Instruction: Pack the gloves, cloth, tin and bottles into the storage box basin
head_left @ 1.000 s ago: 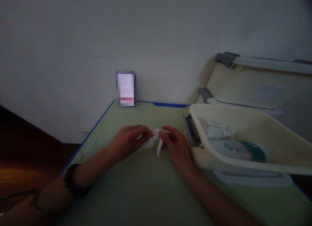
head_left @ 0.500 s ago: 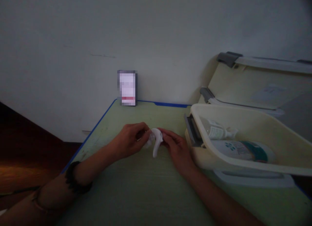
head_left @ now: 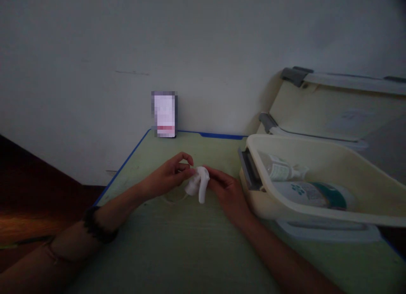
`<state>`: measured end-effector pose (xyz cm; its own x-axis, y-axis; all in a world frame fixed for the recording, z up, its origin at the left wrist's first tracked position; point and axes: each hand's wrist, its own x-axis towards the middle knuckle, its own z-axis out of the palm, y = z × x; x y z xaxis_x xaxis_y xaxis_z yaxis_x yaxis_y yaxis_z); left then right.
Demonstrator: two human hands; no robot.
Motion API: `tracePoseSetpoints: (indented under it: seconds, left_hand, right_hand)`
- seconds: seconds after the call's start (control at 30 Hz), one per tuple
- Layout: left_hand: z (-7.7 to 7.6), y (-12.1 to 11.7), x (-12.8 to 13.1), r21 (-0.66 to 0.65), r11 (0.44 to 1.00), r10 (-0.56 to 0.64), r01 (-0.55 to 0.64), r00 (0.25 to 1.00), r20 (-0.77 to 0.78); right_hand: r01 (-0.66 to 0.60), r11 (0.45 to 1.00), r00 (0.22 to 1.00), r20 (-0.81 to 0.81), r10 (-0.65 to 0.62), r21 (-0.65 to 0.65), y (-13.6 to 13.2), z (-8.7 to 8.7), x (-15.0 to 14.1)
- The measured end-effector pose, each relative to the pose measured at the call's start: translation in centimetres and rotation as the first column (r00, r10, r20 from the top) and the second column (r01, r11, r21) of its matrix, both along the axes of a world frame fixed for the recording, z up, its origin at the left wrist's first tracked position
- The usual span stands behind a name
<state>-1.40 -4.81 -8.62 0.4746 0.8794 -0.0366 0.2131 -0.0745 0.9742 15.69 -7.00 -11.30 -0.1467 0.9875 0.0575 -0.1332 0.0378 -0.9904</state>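
A white trigger sprayer head (head_left: 203,185) is held above the table, its curved trigger hanging down and its collar pointing lower left. From the collar a thin pale tube (head_left: 174,201) curves out to the left, below my left hand. My right hand (head_left: 225,188) grips the sprayer head from the right, fingers behind it. My left hand (head_left: 173,172) is at its left side, with bent fingers and the thumb tip against the sprayer's upper part. How firmly the left fingers hold it is hard to see.
A cream bin (head_left: 317,152) with its lid (head_left: 342,112) raised stands at right. In it lie a clear bottle (head_left: 279,169) and a white-and-green bottle (head_left: 317,194). A blurred upright screen (head_left: 164,114) leans on the wall behind the green table (head_left: 177,251).
The sprayer head has turned in my hands, so its collar and tube now show. My left fingers have lifted and loosened around it. My right hand has barely moved.
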Motion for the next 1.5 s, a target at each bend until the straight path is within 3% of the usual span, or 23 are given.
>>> tracePoseSetpoints:
  seconds: [0.2,0.43,0.67,0.8,1.0,1.13,1.2,1.27,1.37,1.43,1.5]
  left_hand:
    - [1.0,-0.3,-0.2,-0.057,0.998,-0.023,0.024,0.999,0.025]
    - [0.8,-0.2,-0.1,-0.075,0.996,0.05,-0.041,0.992,0.118]
    - [0.3,-0.2,-0.1,-0.313,0.939,-0.078,0.141,0.976,0.204]
    - [0.1,-0.2,-0.1,-0.366,0.919,-0.068,0.148,0.973,0.221]
    - [0.0,-0.6,1.0,-0.333,0.942,0.121,-0.042,0.968,0.219]
    - [0.4,-0.3,1.4,-0.515,0.848,0.309,-0.126,0.907,0.286]
    - [0.6,-0.1,1.4,-0.59,0.798,0.369,-0.126,0.875,0.312]
    - [0.8,0.3,1.1,-0.594,0.785,0.42,-0.176,0.856,0.301]
    - [0.7,0.8,0.5,-0.478,0.797,0.542,-0.37,0.787,0.294]
    - [0.4,1.0,0.3,-0.334,0.792,0.605,-0.511,0.729,0.319]
    - [0.2,1.0,0.2,-0.186,0.793,0.606,-0.579,0.722,0.333]
  right_hand:
    - [-0.039,0.994,0.998,0.057,0.034,0.098,0.1,-0.5,0.2]
    - [-0.266,0.958,0.962,-0.033,0.271,0.11,0.1,-1.1,0.4]
    - [-0.101,0.979,0.993,0.073,0.09,0.175,-0.2,-1.1,-0.2]
    - [-0.108,0.98,0.992,0.077,0.096,0.168,-0.4,-0.6,-0.4]
    - [0.009,0.986,0.984,0.172,-0.038,0.169,-0.3,-0.6,-0.3]
    - [0.023,0.988,0.988,0.149,-0.046,0.153,-0.3,-0.6,-0.3]
    - [0.083,0.988,0.99,0.102,-0.096,0.128,-0.1,-0.7,-0.3]
    - [0.17,0.981,0.982,0.062,-0.177,0.099,0.0,-0.9,-0.4]
    - [0.267,0.963,0.964,-0.019,-0.267,0.045,0.3,-1.2,-0.6]
    - [0.274,0.962,0.959,-0.084,-0.272,0.018,0.4,-1.3,-0.8]
    - [0.256,0.966,0.961,-0.11,-0.253,0.019,0.4,-1.3,-0.9]
